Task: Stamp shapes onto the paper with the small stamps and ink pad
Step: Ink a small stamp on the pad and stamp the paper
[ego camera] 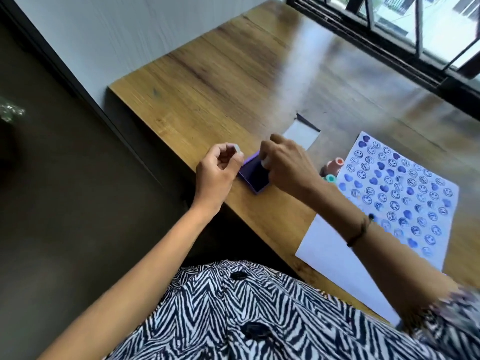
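A small purple ink pad point(253, 178) lies open near the table's front left edge. My right hand point(285, 165) grips a small pale stamp point(265, 162) and holds it down on the dark pad. My left hand point(215, 170), just left of the pad, pinches a small white cap-like piece point(238, 149) between thumb and fingertips. To the right lies a white paper point(324, 250) covered with several blue smiley and heart prints point(405, 188).
Other small stamps, one orange point(335, 165) and one teal point(331, 178), stand between the pad and the paper. The pad's lid point(301, 135) lies open behind my right hand. The wooden table point(207, 81) runs back to a window point(415, 27); a wall lies left.
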Tool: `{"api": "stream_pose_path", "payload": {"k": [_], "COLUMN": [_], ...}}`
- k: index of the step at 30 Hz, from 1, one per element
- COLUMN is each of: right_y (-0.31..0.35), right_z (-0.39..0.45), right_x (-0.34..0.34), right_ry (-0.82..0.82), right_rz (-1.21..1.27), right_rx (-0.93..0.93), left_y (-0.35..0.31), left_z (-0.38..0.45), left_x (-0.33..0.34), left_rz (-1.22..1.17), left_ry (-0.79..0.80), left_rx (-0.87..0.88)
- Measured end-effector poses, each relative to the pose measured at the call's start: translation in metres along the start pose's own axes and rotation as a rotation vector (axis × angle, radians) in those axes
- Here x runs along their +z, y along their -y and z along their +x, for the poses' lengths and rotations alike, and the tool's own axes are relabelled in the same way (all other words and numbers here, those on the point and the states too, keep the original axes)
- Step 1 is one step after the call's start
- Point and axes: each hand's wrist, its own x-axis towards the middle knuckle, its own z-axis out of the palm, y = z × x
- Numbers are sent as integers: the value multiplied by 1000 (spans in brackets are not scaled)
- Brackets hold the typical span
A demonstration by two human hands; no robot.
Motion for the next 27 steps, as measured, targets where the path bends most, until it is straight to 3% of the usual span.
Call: {"api": "stream_pose_path", "payload": {"k": [19,27], "right_y": [20,15], "right_z": [-16,-22], "right_x": [3,6], "right_ry": [55,38], "right_rz": [46,85], "right_rx": [-48,17], "left_y": [3,6], "left_z": [0,-1], "left_x": [1,4], "left_rz": [3,-23], "left_ry": [-16,-62], "left_rx": [-5,44]}}
